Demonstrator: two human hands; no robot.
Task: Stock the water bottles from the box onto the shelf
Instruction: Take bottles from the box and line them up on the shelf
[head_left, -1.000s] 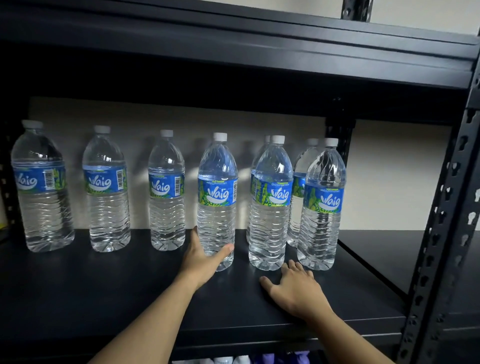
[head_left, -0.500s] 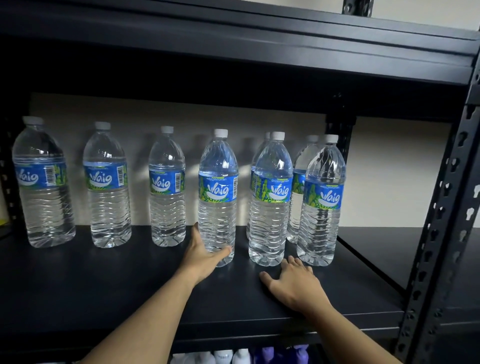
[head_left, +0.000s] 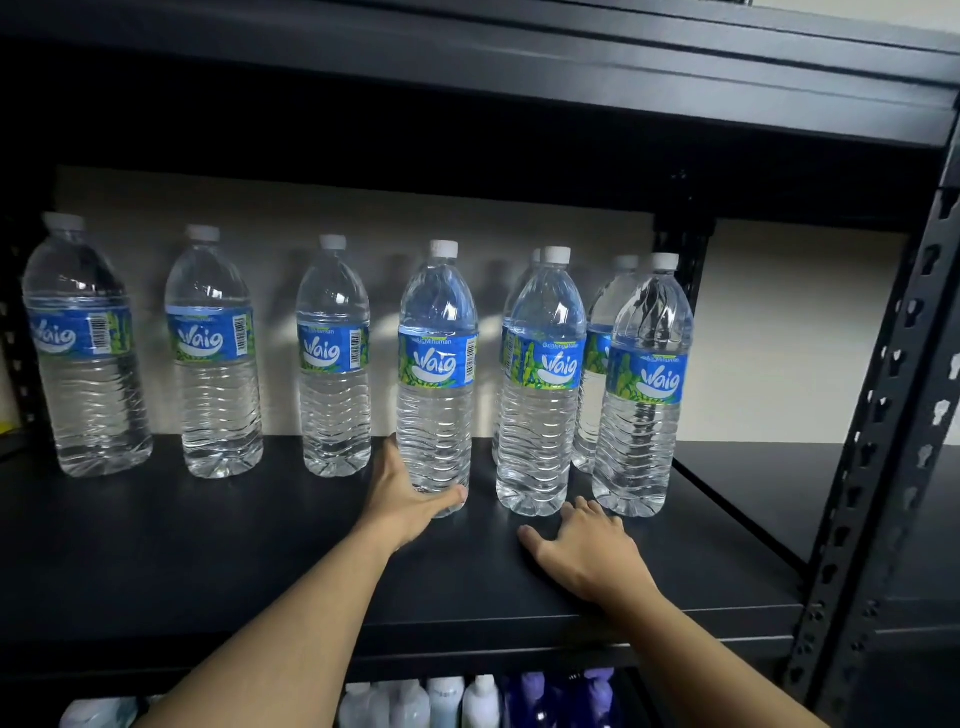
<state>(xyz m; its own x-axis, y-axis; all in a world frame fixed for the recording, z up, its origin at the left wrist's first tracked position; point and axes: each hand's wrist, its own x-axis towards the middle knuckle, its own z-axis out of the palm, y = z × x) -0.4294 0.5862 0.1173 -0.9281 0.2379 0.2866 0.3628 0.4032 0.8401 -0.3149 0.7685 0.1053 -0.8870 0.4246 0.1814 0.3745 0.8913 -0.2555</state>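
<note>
Head view: 8 water bottles (head_left: 213, 353) stand upright on the black shelf (head_left: 208, 545). The left hand (head_left: 410, 499) has its grip wrapped round the base of the 4th bottle (head_left: 436, 364) from the left, thumb across its front. The right hand (head_left: 587, 551) lies flat on the shelf, grip wide and holding nothing, fingertips just beside the front right bottles.

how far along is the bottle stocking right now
Done: eight water bottles stand upright on the shelf. In hand: the left hand grips the base of the fourth bottle from the left, while the right hand rests flat on the shelf. Left: the box is out of view, so remaining bottles cannot be told.
</note>
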